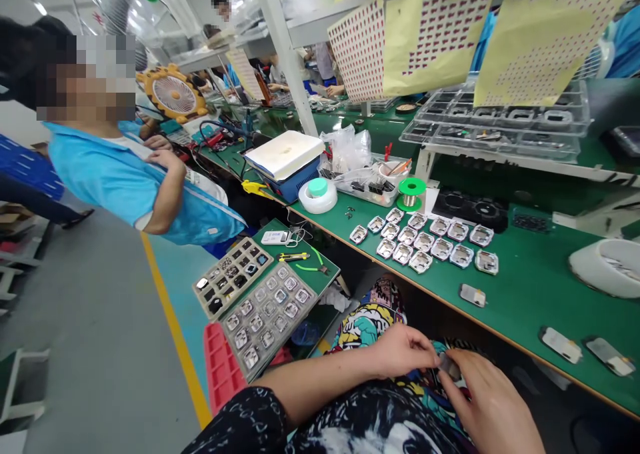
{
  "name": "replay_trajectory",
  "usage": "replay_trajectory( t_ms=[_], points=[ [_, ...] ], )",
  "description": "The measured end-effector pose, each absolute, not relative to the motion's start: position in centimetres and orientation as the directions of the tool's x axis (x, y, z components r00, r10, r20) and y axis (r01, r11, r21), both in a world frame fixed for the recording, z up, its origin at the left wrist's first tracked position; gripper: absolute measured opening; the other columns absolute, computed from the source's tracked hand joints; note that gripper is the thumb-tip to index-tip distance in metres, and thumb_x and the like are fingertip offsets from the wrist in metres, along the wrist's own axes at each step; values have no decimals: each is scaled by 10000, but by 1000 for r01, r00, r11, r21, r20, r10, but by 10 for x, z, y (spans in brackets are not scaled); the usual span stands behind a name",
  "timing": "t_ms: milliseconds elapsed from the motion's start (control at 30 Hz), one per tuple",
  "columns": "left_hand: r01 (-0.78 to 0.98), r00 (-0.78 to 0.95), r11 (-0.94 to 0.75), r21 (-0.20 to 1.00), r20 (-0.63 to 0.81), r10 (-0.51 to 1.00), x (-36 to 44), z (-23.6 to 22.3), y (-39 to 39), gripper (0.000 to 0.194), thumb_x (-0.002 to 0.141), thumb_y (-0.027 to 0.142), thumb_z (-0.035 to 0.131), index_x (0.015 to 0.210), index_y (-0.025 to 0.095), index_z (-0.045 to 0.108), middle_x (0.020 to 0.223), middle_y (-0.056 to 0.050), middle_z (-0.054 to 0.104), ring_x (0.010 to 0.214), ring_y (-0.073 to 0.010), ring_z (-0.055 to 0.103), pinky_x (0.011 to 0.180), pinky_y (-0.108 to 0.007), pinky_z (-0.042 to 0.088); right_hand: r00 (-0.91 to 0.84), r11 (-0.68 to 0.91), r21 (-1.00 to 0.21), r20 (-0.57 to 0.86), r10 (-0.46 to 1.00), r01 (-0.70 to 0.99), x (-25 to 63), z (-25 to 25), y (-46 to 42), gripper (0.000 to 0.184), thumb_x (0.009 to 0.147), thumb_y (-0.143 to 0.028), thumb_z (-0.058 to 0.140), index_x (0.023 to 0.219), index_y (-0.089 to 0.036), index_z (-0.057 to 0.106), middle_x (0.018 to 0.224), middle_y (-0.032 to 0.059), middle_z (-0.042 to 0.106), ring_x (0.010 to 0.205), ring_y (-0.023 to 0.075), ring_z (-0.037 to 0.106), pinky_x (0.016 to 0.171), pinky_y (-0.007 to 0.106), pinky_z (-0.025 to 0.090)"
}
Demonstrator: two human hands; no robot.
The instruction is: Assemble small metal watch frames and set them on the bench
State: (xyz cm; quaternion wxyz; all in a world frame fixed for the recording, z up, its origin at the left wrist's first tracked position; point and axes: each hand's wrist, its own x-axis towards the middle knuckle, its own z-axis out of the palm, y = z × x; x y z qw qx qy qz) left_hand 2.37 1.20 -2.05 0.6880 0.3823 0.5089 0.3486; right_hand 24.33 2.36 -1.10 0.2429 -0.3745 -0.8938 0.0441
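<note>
In the head view, my left hand point(407, 353) and my right hand point(493, 391) meet above my lap. Their fingertips pinch a small grey flat part point(450, 367) from both sides. Fingers cover much of it, so its exact kind is unclear. On the bench beyond lie flat rounded panels with pale backs: a panel point(473, 295) near the front edge, and a pair of panels point(561, 344) farther right. Several silver watch-case frames point(424, 241) stand in rows behind them.
A side table at left holds a tray of frames point(270, 307), a tray of dark parts point(233, 274), a cutter knife point(294, 257) and green-handled pliers point(315, 265). A solder spool point(412, 194) stands on the green bench point(530, 267). A co-worker in blue point(110, 174) is at left.
</note>
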Motion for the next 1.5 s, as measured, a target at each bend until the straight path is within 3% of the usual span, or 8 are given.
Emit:
replay_trajectory(
  t_ms=[133,267,333,433,767,1033,1200,1500],
  points=[
    [-41,221,415,909,-396,891,15,-15,17,312,715,420,814,840,134,827,770,-48,725,661,-150,569,655,-273,451,-510,598,-495,316,800,630,241,-11,24,381,995,-529,685,1253,-248,704,1174,100,802,991,293,799,771,383,665],
    [-9,276,395,919,-377,884,0,7,18,255,753,361,804,884,144,835,781,-39,729,685,-150,578,661,-258,440,-375,166,-860,-31,927,483,233,6,24,378,976,-540,693,1227,-261,742,1055,59,832,894,241,816,713,295,664],
    [7,287,341,940,-329,900,-4,23,15,243,803,376,793,879,148,822,797,-42,724,716,-158,592,687,-262,449,-348,-44,-931,-179,920,364,226,20,21,361,998,-530,651,1167,-231,765,971,62,820,827,220,789,703,288,642],
    [51,251,221,974,-226,941,-7,44,15,244,893,400,758,869,160,795,838,-49,718,753,-170,606,718,-274,470,-298,-142,-956,-219,929,258,216,37,19,293,981,-464,668,1071,-207,777,878,47,783,747,185,711,680,284,590],
    [227,287,44,973,-110,952,-2,56,17,155,963,293,729,849,194,766,867,-39,695,800,-180,610,731,-288,483,-335,-110,-971,-178,925,211,214,53,8,169,880,-320,793,989,-195,759,865,1,718,695,116,601,627,231,480],
    [197,272,70,978,-123,954,-4,49,16,137,963,319,768,904,198,791,916,-47,705,828,-182,616,759,-294,491,-221,-128,-980,-160,962,150,205,45,6,228,967,-381,705,847,-188,717,706,-32,614,604,94,472,554,230,389],
    [146,263,150,978,-184,947,-4,53,14,211,998,370,730,903,192,794,851,-38,704,766,-173,614,728,-294,497,-176,-188,-976,-206,963,114,204,42,6,272,968,-438,713,856,-189,714,691,-26,615,593,105,493,538,242,377],
    [102,256,203,974,-223,941,-3,52,12,108,925,295,767,899,195,801,875,-35,715,766,-167,611,733,-288,498,-190,-252,-967,-256,948,46,206,40,4,273,949,-443,749,851,-191,710,698,-16,659,605,118,543,558,256,412]
  ],
)
